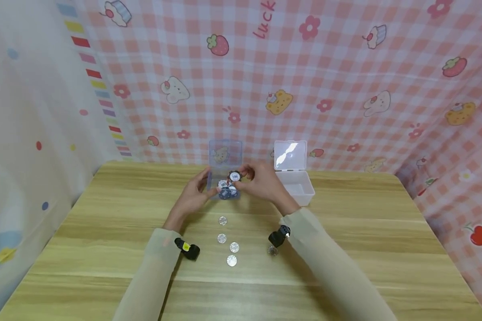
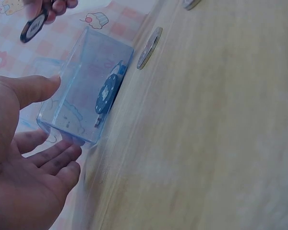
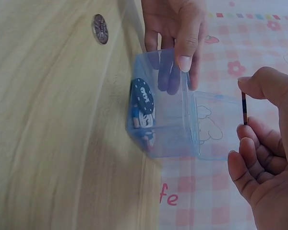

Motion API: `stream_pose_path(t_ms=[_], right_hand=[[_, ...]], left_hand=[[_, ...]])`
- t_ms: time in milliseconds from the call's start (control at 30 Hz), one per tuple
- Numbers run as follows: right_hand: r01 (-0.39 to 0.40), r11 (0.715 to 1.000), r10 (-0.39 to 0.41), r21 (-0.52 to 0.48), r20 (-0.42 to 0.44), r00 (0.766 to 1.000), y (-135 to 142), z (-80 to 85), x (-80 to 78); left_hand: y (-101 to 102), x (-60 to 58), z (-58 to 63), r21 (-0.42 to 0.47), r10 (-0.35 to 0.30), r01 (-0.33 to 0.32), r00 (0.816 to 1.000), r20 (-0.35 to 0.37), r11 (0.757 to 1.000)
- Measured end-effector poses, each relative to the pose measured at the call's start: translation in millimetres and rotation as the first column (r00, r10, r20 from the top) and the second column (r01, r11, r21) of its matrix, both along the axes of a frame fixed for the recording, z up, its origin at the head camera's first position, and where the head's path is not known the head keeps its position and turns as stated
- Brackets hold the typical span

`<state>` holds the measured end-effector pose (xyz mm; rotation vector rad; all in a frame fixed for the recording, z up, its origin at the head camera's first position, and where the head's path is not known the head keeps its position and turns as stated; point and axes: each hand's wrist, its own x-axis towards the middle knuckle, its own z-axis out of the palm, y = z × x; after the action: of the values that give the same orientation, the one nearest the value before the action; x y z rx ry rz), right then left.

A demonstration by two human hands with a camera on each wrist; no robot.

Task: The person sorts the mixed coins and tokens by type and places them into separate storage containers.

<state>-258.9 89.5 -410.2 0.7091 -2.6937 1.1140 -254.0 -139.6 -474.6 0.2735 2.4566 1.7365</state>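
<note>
While a pink-checked cloth [image 1: 241, 73] fills the wall before me, dark-pink lettering on it reads "luck", among strawberries, flowers and cupcakes; low in my right wrist view, "fe" shows too. Below stretches the wood-grain table [image 1: 345, 249], pale yellow-brown with long streaks. Near its far edge, to my right, stands a whitish plastic box [image 1: 303, 187], its lid [image 1: 290, 159] raised. Left of that, ahead of me, sits a clear blue box [image 3: 177, 139], also with its lid up. My left hand [image 1: 191, 194] rests relaxed about its left end, thumb and loose fingers touching it. My right hand [image 1: 262, 180] pinches a poker chip [image 1: 234, 177] above the box; the chip is black-rimmed, its pale centre bearing a blurred number. Inside the box lie more chips [image 3: 144, 96], one dark with white dots and reading "100". Nearer me, silver patterned tokens [image 1: 231, 261] lie scattered on the wood.
</note>
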Motion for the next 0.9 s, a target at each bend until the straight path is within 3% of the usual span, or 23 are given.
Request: stream_pose_path(t_ms=[567,667,900], right_hand=[[0.033,0.997,-0.041,0.071,0.108,0.993,-27,3.3,-24.0],[0.037,0.996,-0.047,0.083,0.127,0.991,-30,0.9,-27.3],[0.001,0.998,-0.012,0.059,0.182,0.983,-29,0.4,-28.4]], left_hand=[[-2,1.3,0.8,-0.015,-0.012,0.012,1.000,-0.025,1.000],[-1,4.1,5.4,-0.003,-0.020,0.020,1.000,-0.020,1.000],[2,3.5,3.1,-0.016,-0.011,0.010,1.000,-0.020,1.000]])
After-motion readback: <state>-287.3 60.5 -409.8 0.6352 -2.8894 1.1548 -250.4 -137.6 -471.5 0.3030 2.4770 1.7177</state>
